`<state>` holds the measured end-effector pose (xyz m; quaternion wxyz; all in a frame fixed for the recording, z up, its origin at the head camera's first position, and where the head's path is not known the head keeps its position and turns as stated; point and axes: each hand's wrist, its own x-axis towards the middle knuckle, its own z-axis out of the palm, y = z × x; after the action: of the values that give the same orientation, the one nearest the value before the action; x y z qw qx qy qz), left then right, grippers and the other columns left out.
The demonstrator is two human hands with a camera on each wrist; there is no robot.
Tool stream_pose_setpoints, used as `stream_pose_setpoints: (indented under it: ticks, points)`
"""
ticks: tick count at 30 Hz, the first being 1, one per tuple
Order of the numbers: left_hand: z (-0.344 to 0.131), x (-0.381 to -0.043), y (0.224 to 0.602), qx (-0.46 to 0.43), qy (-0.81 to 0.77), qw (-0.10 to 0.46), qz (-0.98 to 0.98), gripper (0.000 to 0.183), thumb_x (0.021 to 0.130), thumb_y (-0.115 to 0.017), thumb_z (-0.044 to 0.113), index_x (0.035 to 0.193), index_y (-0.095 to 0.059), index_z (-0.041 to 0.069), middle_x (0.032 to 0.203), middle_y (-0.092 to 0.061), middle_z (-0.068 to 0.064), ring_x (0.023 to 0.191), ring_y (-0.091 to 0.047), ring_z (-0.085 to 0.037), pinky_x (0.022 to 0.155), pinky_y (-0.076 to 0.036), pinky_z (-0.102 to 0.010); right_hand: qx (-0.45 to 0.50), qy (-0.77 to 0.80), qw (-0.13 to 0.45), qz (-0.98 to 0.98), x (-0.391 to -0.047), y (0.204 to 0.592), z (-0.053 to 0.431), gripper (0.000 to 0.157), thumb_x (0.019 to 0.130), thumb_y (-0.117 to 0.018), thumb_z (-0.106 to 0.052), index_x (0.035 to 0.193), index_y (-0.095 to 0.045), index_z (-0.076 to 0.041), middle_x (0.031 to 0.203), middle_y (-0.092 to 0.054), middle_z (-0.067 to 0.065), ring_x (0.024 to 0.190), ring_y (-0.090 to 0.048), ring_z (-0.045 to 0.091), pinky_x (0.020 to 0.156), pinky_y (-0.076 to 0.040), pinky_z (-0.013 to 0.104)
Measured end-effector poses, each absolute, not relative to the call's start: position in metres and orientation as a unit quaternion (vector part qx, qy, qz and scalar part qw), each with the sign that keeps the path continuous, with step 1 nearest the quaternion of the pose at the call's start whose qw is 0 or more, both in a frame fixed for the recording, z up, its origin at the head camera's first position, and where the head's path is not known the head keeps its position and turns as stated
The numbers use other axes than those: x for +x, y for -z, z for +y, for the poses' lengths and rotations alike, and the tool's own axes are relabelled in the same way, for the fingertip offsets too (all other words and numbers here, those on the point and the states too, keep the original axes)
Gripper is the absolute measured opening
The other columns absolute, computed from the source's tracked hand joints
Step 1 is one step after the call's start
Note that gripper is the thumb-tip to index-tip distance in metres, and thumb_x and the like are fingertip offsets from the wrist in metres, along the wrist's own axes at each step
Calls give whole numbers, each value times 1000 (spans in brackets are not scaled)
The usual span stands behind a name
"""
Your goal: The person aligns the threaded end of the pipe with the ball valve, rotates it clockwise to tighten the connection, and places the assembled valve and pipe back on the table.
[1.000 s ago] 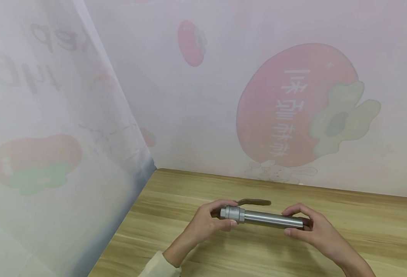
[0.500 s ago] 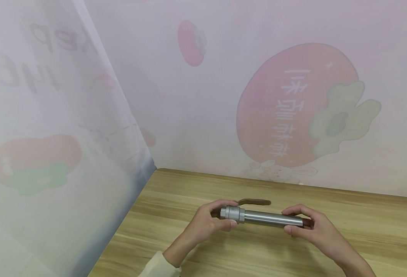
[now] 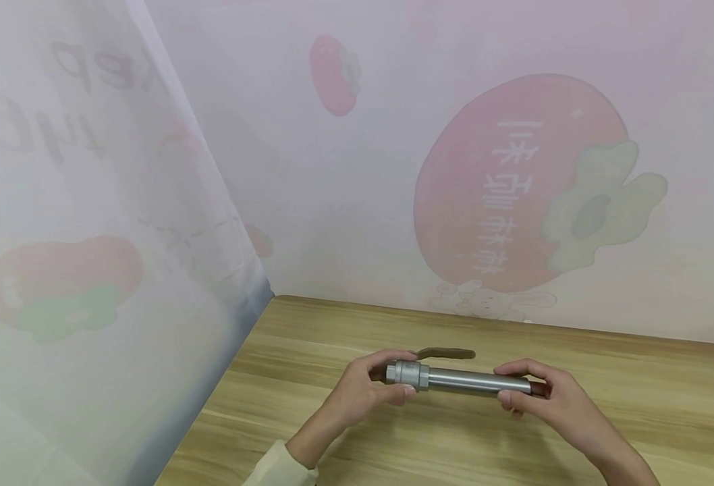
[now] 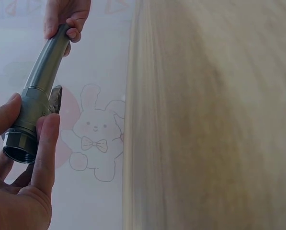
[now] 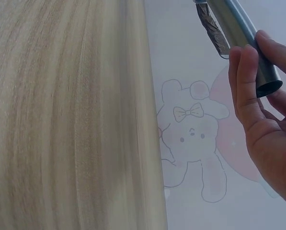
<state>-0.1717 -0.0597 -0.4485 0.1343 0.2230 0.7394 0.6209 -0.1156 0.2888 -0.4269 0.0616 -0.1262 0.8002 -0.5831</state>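
Note:
A metal ball valve point(image 3: 408, 374) joins end to end with a smooth steel pipe point(image 3: 478, 381), held level above the wooden table. My left hand point(image 3: 360, 390) grips the valve body between thumb and fingers. Its threaded open end faces the left wrist camera, where the valve point(image 4: 31, 112) shows a hex collar. The brownish lever handle point(image 3: 447, 353) runs alongside the pipe on the far side. At the pipe's free end, my right hand point(image 3: 551, 398) pinches it between thumb and fingers. In the right wrist view the pipe point(image 5: 238, 38) ends in a plain round opening.
The wood-grain table point(image 3: 308, 324) lies below both hands. Behind it hangs a pale curtain point(image 3: 357, 202) printed with persimmons and a rabbit. Another curtain point(image 3: 90, 202) closes off the left side along the table's edge.
My right thumb and fingers have shifted slightly on the pipe's end, and the pipe's right end sits a touch higher. My left hand keeps the valve in place.

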Motion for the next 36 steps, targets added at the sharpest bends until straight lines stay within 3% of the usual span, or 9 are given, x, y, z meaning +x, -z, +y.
stream_pose_setpoints:
  ticks: [10,20,27,36]
  points:
    - [-60,-173,449,222,-623,136,738,46,96,-86,20,139,-73,21,132,-66,-15,107,-66,-24,84,-68,-36,-127,584,62,799,-118,427,289,40,104,-76,-17,137,-66,3,107,-75,14,89,-77,24,77,-66,35]
    - [-59,-173,450,223,-620,130,741,46,95,-87,18,139,-73,21,129,-68,-15,106,-66,-23,82,-68,-34,-133,586,51,798,-118,428,287,37,104,-75,-14,135,-67,5,105,-77,17,86,-77,17,75,-66,35]
    - [-59,-172,450,222,-620,129,741,46,95,-87,18,139,-73,21,129,-68,-15,106,-66,-23,82,-68,-33,-139,584,57,798,-117,428,289,37,106,-73,-15,136,-67,5,103,-78,10,87,-77,21,76,-66,36]
    - [-60,-171,449,223,-617,126,744,46,94,-87,19,139,-73,22,128,-68,-14,104,-66,-23,81,-66,-32,-129,580,56,802,-117,428,288,38,106,-73,-16,135,-67,7,103,-78,11,86,-76,15,76,-67,37]
